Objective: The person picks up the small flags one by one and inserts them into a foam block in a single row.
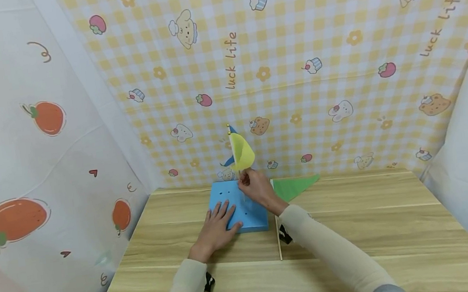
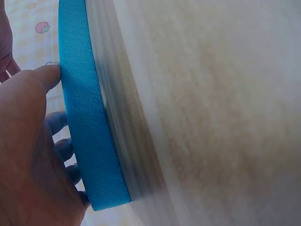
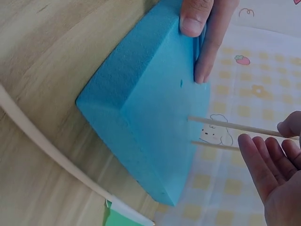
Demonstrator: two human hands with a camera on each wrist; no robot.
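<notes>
A thick blue foam block [image 1: 255,221] with several small holes lies on the table. My left hand [image 1: 217,227] rests on its top with fingers spread; the left wrist view shows the thumb at the edge of the block [image 2: 89,113]. Over the block's far right part, my right hand [image 1: 259,189] pinches the thin stick of a yellow flag [image 1: 244,152]. A blue flag [image 1: 229,161] on another stick shows partly behind the yellow one. In the right wrist view, two sticks [image 3: 225,125] meet the block's top surface, the thumb against one; how deep they sit is hidden.
To the right of the block, a green triangular flag [image 1: 294,188] lies on the wooden table [image 1: 356,228], its stick pointing toward me. Patterned cloth [image 1: 281,102] hangs right behind the table, with white cloth [image 1: 97,123] at the left side.
</notes>
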